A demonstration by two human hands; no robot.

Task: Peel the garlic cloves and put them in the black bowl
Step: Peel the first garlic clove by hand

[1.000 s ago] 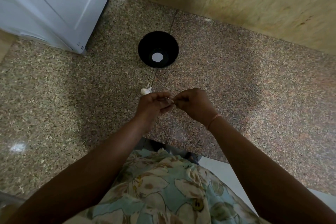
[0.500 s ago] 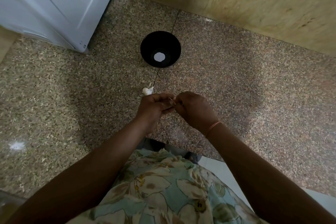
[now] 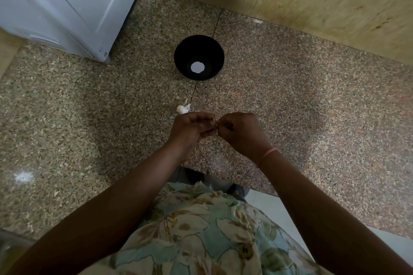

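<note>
Both hands were up over the speckled brown stone tabletop (image 3: 290, 100), close together and nearly touching. The left hand (image 3: 190, 128) was curled around something small, and the right hand (image 3: 241, 128) pinched at it with thumb and first finger. Only a thin pale sliver (image 3: 214, 118) showed between them, likely a garlic clove with its dry skin. The clove was mostly hidden, so I could not tell which way it pointed or how its long side lay.

A garlic clove would be light and hard, with a thin papery skin that tears easily. Once bare it could be a bit slippery and might pop out of the fingers. It seemed best to hold the fat middle with one hand and pick the skin at a tip with the other.

A small white lump of garlic with a wispy bit of skin (image 3: 183, 108) lay on the tabletop just beyond the left hand. Its skin tip poked up and away, toward the round black bowl (image 3: 178, 58). The bowl stood farther back, well apart from the hands. It had a white spot at the bottom, and I could not tell if that was garlic or just shine.
</note>
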